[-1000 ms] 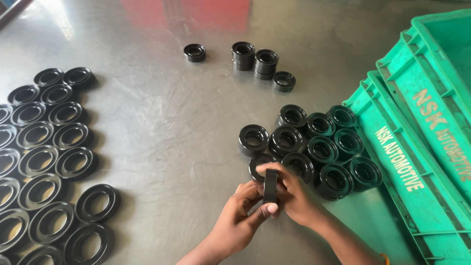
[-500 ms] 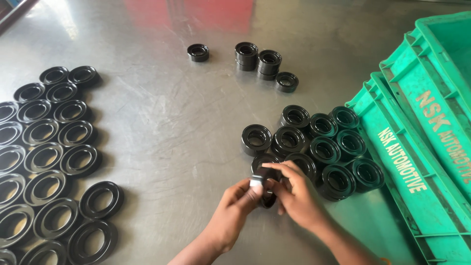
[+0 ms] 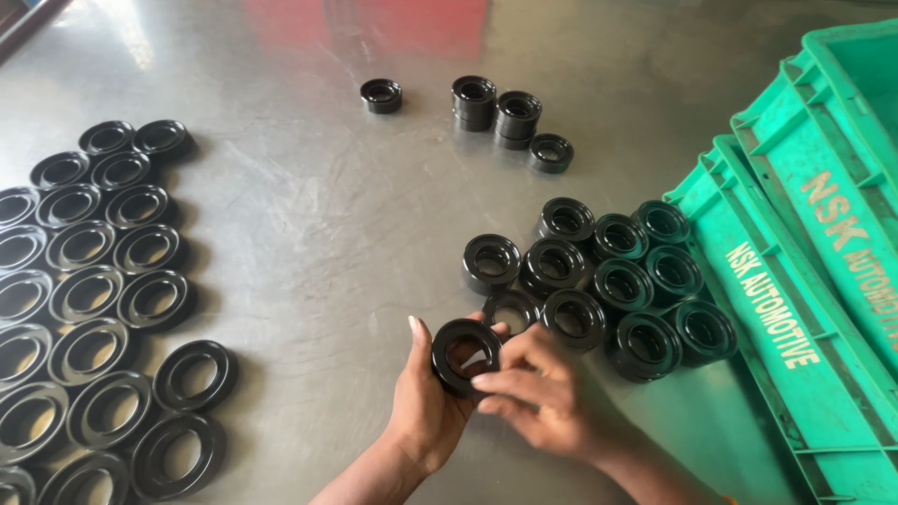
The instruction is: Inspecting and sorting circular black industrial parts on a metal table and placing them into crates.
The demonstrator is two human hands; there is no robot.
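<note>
While flat black rings (image 3: pixel 94 299) lie in rows along the left edge of the steel bench (image 3: pixel 309 234), the left hand (image 3: pixel 426 407) at lower centre has its grip clenched on a black ring (image 3: pixel 465 355). A second ago that ring stood edge-on; now its open face is turned up. The right hand (image 3: pixel 538 397) pinches its lower rim. Thicker black cups (image 3: pixel 608 281) cluster right of centre, beside green crates (image 3: pixel 804 281).

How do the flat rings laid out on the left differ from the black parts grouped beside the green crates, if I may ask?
The flat rings are wide, thin and low; the grouped parts are narrower, taller and cup-like. The rings cover more of the table. Both are black, round and open-centred.
</note>
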